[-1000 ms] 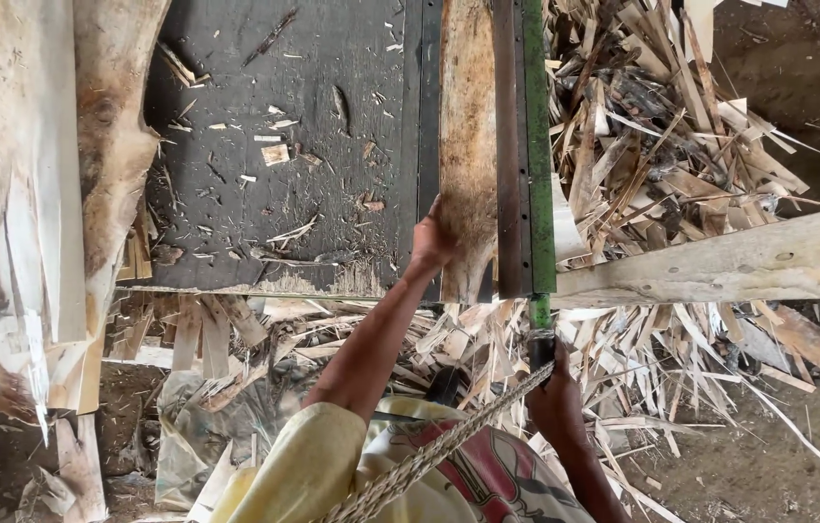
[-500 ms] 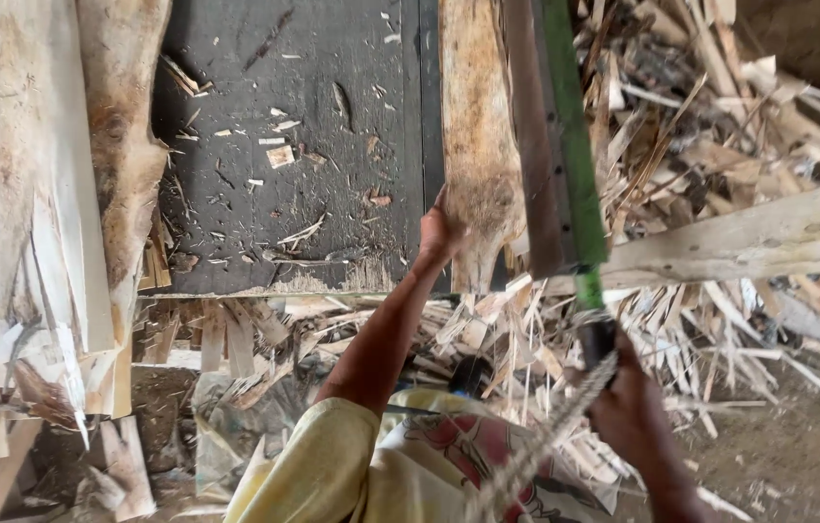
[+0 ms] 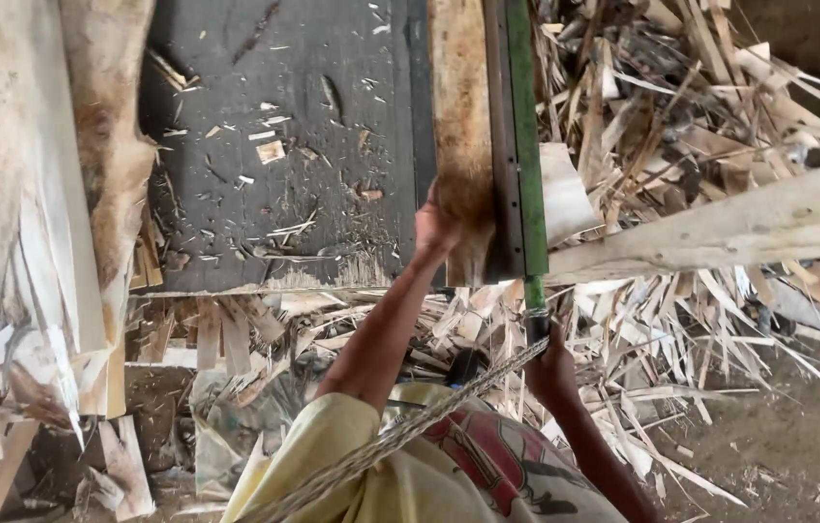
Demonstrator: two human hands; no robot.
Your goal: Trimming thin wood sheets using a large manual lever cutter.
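Observation:
A long brown wooden strip (image 3: pixel 458 126) lies on the dark work table (image 3: pixel 284 116), running away from me beside a green metal cutter bar (image 3: pixel 523 145). My left hand (image 3: pixel 434 230) grips the strip's near end at the table edge. Below the table edge, my right hand (image 3: pixel 550 366) is closed around the dark handle (image 3: pixel 533 308) at the bar's near end. The bar lies flat along the strip's right side. A twisted grey rope (image 3: pixel 400 436) runs diagonally across my yellow-sleeved arm toward the handle.
Pale veneer sheets (image 3: pixel 3 194) are stacked at the left. A heap of wood offcuts (image 3: pixel 681 116) fills the right and the ground below the table. A pale plank (image 3: pixel 749 223) slants across the right. Chips are scattered over the table.
Half a second ago the green bar was tilted, with my right hand nearer the camera; now it lies straight beside the strip again. My left hand has stayed on the strip's end.

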